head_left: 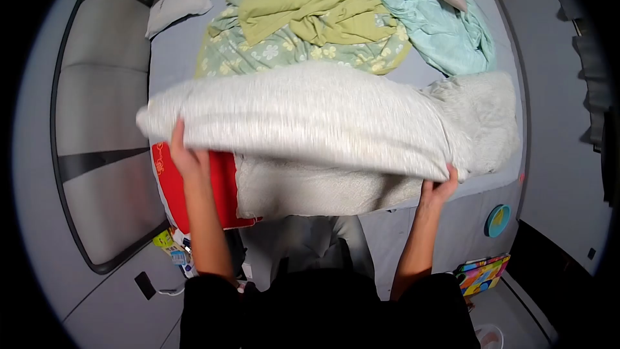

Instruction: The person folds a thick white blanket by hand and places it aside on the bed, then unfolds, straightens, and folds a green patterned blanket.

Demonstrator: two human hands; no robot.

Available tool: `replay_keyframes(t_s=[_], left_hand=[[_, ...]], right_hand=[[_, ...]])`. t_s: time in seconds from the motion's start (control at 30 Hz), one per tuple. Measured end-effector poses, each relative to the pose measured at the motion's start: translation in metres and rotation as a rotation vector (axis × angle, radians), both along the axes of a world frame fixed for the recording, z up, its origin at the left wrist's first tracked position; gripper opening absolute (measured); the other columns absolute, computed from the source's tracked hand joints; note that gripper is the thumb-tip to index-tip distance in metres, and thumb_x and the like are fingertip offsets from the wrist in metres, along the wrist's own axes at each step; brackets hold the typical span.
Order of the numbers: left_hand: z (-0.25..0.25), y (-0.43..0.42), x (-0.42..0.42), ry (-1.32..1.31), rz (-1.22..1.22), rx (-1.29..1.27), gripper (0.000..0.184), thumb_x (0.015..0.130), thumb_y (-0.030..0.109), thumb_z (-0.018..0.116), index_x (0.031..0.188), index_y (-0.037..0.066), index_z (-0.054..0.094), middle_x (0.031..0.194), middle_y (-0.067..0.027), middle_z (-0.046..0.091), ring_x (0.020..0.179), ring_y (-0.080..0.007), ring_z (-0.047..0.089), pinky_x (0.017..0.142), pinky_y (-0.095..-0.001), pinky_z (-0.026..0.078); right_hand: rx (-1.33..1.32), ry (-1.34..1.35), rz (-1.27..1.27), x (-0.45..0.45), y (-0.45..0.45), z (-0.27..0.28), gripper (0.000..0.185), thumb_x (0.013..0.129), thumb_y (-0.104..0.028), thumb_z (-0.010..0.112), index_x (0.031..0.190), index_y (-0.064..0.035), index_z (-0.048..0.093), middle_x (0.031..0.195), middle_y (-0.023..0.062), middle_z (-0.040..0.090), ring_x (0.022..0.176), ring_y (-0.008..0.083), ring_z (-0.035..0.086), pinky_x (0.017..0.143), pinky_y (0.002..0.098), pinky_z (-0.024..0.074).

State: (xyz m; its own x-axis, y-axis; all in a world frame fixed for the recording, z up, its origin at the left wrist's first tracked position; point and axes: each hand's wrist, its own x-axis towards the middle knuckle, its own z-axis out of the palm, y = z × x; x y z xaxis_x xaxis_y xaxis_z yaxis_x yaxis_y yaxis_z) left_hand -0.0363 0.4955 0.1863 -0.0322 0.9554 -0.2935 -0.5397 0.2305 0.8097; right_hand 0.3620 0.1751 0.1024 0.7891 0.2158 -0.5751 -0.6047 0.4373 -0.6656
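Two bare hands grip one thick, white, fleecy-textured blanket (310, 116); of the containers at lower right, a round, blue-rimmed vessel (498, 221) shows yellow inside, and a white, round-rimmed bin (489, 337) is cut off by the dark border, its contents indistinct. The blanket lies above the near side of a bed with a pale grey sheet (177, 42), its raised fold spanning both grips and extending past each; the left hand (189, 155) pinches the near edge, above a bright red cloth (223, 184); the right hand (440, 189) pinches the near edge beside the bunched right end; fingers beneath are partly hidden.
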Motion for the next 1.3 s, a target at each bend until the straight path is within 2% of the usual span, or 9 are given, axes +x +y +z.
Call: replay_keyframes(t_s=[0.07, 0.23, 0.43, 0.5, 0.67, 0.87, 1.07, 1.23, 1.3], left_hand=[[-0.015, -0.075, -0.039, -0.053, 0.107, -0.120, 0.055, 0.088, 0.009, 0.054, 0.137, -0.008, 0.037, 0.135, -0.0216, 0.049, 0.122, -0.0361, 0.051, 0.108, -0.0519, 0.039], [-0.271, -0.236, -0.174, 0.119, -0.010, -0.935, 0.060, 0.086, 0.012, 0.058, 0.142, 0.007, 0.038, 0.138, -0.0141, 0.048, 0.127, -0.0345, 0.046, 0.107, -0.0498, 0.037], [-0.212, -0.222, -0.168, -0.226, 0.111, -0.838, 0.065, 0.087, 0.028, 0.066, 0.142, 0.006, 0.039, 0.140, -0.0120, 0.047, 0.127, -0.0316, 0.047, 0.105, -0.0478, 0.038], [-0.227, -0.203, -0.178, 0.038, -0.118, -0.806, 0.064, 0.088, 0.028, 0.066, 0.142, 0.006, 0.039, 0.139, -0.0116, 0.048, 0.125, -0.0315, 0.049, 0.103, -0.0459, 0.041], [-0.178, -0.193, -0.181, 0.063, -0.202, -0.401, 0.060, 0.087, 0.014, 0.068, 0.140, 0.005, 0.041, 0.131, -0.0097, 0.056, 0.117, -0.0266, 0.057, 0.092, -0.0374, 0.052], [-0.325, -0.262, -0.206, 0.773, -0.153, -0.720, 0.054, 0.083, 0.016, 0.073, 0.132, 0.006, 0.054, 0.120, -0.0052, 0.063, 0.109, -0.0190, 0.061, 0.087, -0.0322, 0.049], [-0.250, -0.225, -0.194, 0.123, -0.018, -0.838, 0.044, 0.077, 0.015, 0.077, 0.115, 0.000, 0.062, 0.111, -0.0086, 0.067, 0.098, -0.0202, 0.064, 0.080, -0.0343, 0.051], [-0.174, -0.237, -0.127, 1.324, -0.332, 0.322, 0.052, 0.069, 0.014, 0.080, 0.111, -0.007, 0.058, 0.106, -0.0217, 0.059, 0.095, -0.0391, 0.060, 0.083, -0.0437, 0.049], [-0.108, -0.242, -0.087, 1.155, -0.614, 0.341, 0.043, 0.064, 0.008, 0.079, 0.102, -0.001, 0.062, 0.107, -0.0230, 0.055, 0.102, -0.0413, 0.055, 0.087, -0.0454, 0.046]], right_hand=[[-0.005, 0.022, -0.026, -0.029, -0.018, 0.000, 0.076, 0.071, -0.018, 0.049, 0.141, 0.0068, 0.033, 0.137, 0.0259, 0.044, 0.128, 0.0405, 0.045, 0.107, 0.0523, 0.0387], [-0.143, 0.388, 0.000, -0.101, -0.133, -0.178, 0.065, 0.084, -0.035, 0.045, 0.141, -0.0044, 0.041, 0.138, 0.0152, 0.048, 0.124, 0.0363, 0.049, 0.104, 0.0503, 0.0420], [-0.271, 0.500, 0.290, -0.148, -0.130, -0.181, 0.053, 0.089, -0.044, 0.057, 0.133, -0.0136, 0.051, 0.120, 0.0067, 0.061, 0.107, 0.0267, 0.061, 0.091, 0.0401, 0.0505], [-0.472, 0.439, 0.502, -0.133, -0.142, -0.216, 0.050, 0.088, -0.035, 0.062, 0.130, -0.0098, 0.052, 0.112, 0.0069, 0.064, 0.101, 0.0259, 0.063, 0.087, 0.0370, 0.0521], [-0.450, 0.006, 0.125, -0.128, -0.098, -0.102, 0.036, 0.088, -0.027, 0.064, 0.109, 0.0019, 0.058, 0.100, 0.0107, 0.064, 0.085, 0.0223, 0.064, 0.072, 0.0354, 0.0540], [-0.707, 0.397, 0.138, -0.140, -0.175, -0.202, 0.027, 0.084, -0.026, 0.065, 0.098, -0.0035, 0.058, 0.090, 0.0077, 0.059, 0.073, 0.0196, 0.059, 0.062, 0.0327, 0.0497], [-0.949, 0.186, 0.370, -0.192, -0.174, -0.163, 0.023, 0.084, -0.026, 0.065, 0.101, -0.0116, 0.058, 0.082, -0.0005, 0.057, 0.070, 0.0116, 0.056, 0.058, 0.0235, 0.0435], [-0.805, -0.405, 0.845, -0.258, -0.106, -0.097, 0.031, 0.087, -0.018, 0.068, 0.115, -0.0071, 0.060, 0.096, 0.0030, 0.064, 0.084, 0.0122, 0.059, 0.071, 0.0251, 0.0479], [-0.549, -0.455, 0.933, -0.279, -0.049, -0.045, 0.047, 0.082, -0.025, 0.075, 0.120, -0.0027, 0.060, 0.106, 0.0119, 0.065, 0.099, 0.0202, 0.060, 0.085, 0.0303, 0.0486]])
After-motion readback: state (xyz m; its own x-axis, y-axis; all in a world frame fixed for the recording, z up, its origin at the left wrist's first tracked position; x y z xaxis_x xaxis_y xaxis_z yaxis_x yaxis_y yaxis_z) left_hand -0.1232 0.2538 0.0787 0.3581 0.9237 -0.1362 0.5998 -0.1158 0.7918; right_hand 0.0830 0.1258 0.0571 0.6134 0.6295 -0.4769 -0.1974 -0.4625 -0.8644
